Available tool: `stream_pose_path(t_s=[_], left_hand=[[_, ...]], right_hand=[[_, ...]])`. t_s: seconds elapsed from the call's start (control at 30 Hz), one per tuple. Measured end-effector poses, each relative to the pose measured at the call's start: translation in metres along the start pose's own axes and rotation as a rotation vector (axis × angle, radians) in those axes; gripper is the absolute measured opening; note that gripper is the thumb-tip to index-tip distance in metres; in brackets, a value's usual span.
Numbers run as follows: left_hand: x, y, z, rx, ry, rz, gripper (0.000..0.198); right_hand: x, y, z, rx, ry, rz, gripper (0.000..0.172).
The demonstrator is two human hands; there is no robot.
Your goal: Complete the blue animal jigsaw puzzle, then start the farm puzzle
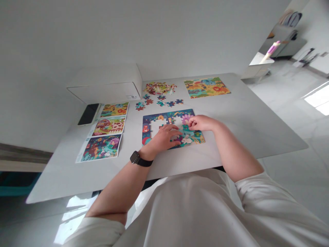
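While the L hand (160,139) lies flat on a half-done jigsaw puzzle (146,132), its fingers (174,129) spread wide, the R hand (199,122) pinches in narrow at the puzzle's middle. Can't tell if a pc is held in those fingers (189,122). Bare white gaps (158,127) sit just past the L fingers. Loose pcs (157,103) lie beyond the fingers, w/ a pile of pcs (159,88) further on and picture sheets (100,147) off to the L.
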State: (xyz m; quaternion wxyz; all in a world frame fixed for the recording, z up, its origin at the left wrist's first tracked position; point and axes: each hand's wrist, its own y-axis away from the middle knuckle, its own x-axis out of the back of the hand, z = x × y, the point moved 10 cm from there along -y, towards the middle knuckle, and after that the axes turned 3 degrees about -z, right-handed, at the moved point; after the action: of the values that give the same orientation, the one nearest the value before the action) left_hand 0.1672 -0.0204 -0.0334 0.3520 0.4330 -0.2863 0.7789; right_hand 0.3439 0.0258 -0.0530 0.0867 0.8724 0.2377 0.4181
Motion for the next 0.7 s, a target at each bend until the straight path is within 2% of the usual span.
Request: stream_pose_path(t_s=[0.23, 0.37, 0.7], left_hand=[[-0.0057, 0.0003, 0.0034, -0.030, -0.024, -0.014, 0.039], [-0.0077, 0.0001, 0.0055, -0.042, -0.028, -0.024, 0.039], [-0.0093, 0.0002, 0.0067, -0.043, -0.054, -0.006, 0.039]], right_hand=[[0.0018, 0.0055, -0.0096, -0.007, 0.105, 0.019, 0.005], [0.0044, 0.0036, -0.0095, 0.017, 0.172, 0.066, 0.008], [0.0046, 0.0024, -0.0077, 0.025, 0.199, 0.079, 0.008]])
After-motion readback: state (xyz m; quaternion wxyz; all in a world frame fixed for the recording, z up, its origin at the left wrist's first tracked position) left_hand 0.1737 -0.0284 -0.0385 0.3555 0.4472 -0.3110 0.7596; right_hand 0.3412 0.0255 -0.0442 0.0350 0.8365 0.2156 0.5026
